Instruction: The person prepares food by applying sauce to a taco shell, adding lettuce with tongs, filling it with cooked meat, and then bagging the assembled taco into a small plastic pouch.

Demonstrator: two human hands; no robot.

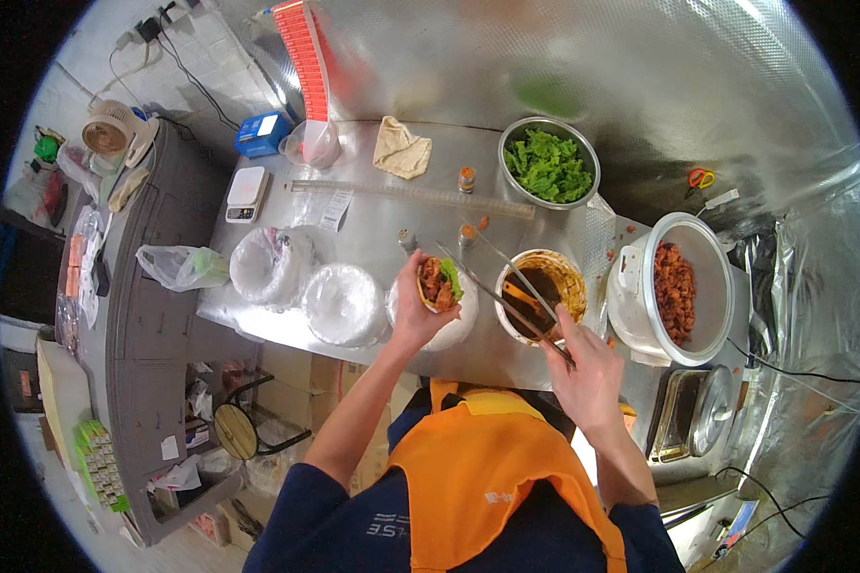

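Observation:
In my left hand is a rolled flatbread wrap, held with its open end up; browned meat pieces and a green lettuce leaf show in it. My right hand grips metal tongs, whose arms are spread and point away to the left, toward the wrap. Beneath the tongs stands a round tub of dark brown sauce with an orange-handled utensil in it. Under my left hand lies a plastic-covered round stack, partly hidden by the hand and wrap.
To the right, a white cooker pot contains meat chunks. Lettuce fills a metal bowl at the back. Two more plastic-covered stacks, small shaker jars, a cloth and a scale sit leftward.

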